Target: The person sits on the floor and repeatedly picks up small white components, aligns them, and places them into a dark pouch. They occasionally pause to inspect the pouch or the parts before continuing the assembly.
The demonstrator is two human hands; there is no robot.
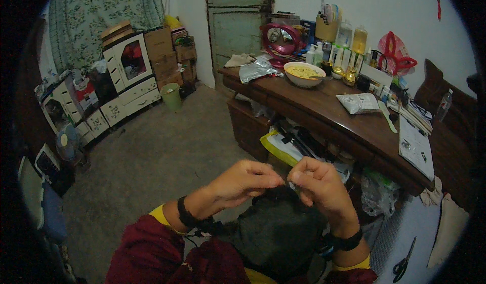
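Observation:
My left hand (248, 181) and my right hand (320, 187) are raised in front of me, fingertips almost meeting. Thumb and fingers are pressed together on each hand, in a pinch. Whatever lies between the fingertips is too small to make out. Just below the hands, a dark fabric item (278, 228) rests over my lap; its exact kind does not show. Black bands circle both wrists. A pair of black-handled scissors (403, 265) lies on the pale surface to my right, apart from my hands.
Ahead to the right stands a brown wooden desk (329, 107). On it are a bowl of food (304, 75), a pink-framed round mirror (281, 41), bottles, a white packet (358, 103) and a notebook (415, 145). A green bin (171, 96) stands beside white cabinets (126, 99).

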